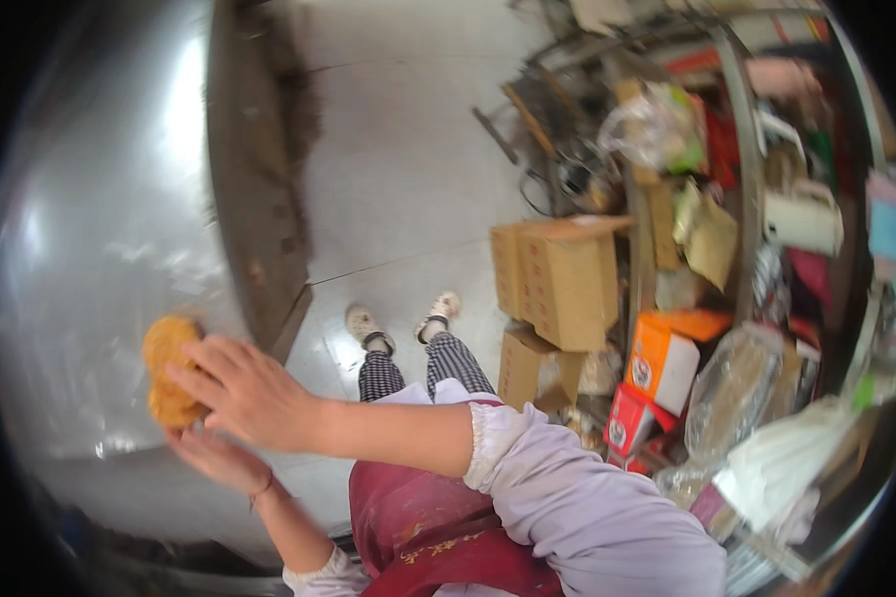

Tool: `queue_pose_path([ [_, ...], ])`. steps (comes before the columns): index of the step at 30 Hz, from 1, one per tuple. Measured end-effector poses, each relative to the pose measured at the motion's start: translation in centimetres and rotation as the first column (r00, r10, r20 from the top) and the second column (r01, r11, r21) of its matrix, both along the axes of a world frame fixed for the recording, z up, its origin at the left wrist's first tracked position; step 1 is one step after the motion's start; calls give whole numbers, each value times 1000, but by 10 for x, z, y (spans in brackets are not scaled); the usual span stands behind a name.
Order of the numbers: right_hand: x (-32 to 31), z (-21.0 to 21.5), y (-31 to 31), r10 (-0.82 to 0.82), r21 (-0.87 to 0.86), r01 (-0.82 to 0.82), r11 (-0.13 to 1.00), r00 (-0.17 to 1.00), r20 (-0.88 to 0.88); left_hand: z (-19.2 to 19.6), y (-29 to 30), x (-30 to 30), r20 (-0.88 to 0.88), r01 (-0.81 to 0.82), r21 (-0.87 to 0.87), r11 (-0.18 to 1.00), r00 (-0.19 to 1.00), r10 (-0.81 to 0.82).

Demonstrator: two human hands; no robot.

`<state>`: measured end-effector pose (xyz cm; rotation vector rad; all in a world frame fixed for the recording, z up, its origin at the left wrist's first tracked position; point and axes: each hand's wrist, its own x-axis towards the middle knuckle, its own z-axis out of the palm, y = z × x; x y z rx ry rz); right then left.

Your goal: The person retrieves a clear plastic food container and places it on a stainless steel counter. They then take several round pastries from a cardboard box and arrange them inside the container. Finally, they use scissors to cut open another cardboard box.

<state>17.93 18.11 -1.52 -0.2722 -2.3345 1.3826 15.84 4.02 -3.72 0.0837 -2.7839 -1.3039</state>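
A yellow-orange, lumpy oblong piece [172, 371], like dough, is at the steel table on the left; blur hides its exact kind. My right hand [249, 390] reaches across my body, with its bent fingers on the right side of the piece. Below it, my left hand [217, 460] has its fingertips against the near end of the piece, and the right hand partly covers it. Both hands seem to hold the piece between them. Whether it rests on the shiny tabletop [100, 279] or is lifted slightly, I cannot tell.
Cardboard boxes [572, 284] stand on the floor to the right, beside a crowded metal rack [752, 169]. Orange and red cartons [662, 363], plastic bags [782, 463] and a white jug [804, 219] fill the rack. Grey floor [408, 149] runs between the table and the rack.
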Motion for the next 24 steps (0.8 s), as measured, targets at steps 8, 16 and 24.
queue_pose_path([
  [8,242,-81,124,-607,17,644,765,712,354,0,14,34,-185,151,-5,989,971,-149],
  [16,501,-174,241,-804,686,614,390,-137,579,-9,47,76,-74,-27,-53,998,997,23],
  [24,524,-227,197,-539,394,425,815,306,785,-87,254,270,251,968,238,75,14,-968],
])
